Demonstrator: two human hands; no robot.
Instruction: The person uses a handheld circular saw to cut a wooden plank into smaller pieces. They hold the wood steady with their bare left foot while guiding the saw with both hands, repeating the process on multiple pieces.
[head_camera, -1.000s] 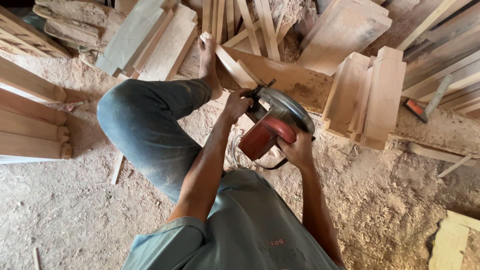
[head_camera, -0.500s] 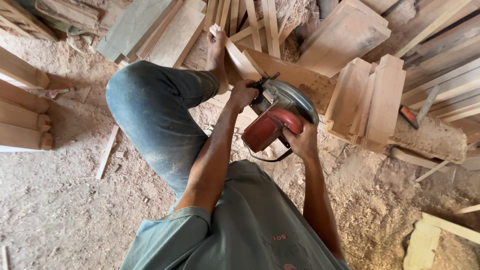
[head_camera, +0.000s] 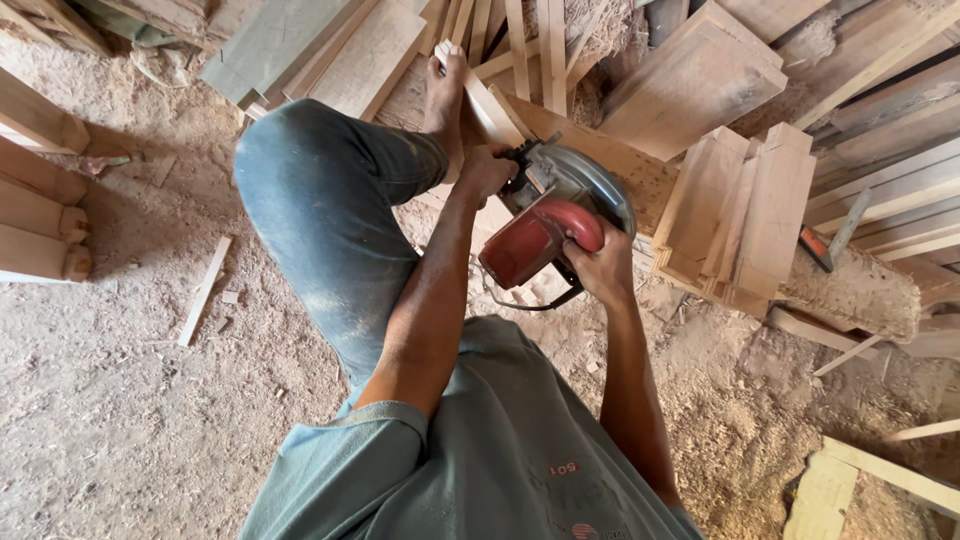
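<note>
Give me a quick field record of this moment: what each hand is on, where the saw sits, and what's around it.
left hand: gripping the front of the circular saw, beside the bare foot
right hand: closed on the saw's red rear handle
circular saw: red body, grey blade guard, resting on the wooden board
wooden board: lies across the pile, pinned by the bare foot
stack of cut planks: standing just right of the saw
ground: covered in sawdust, loose wood strip at left
</note>
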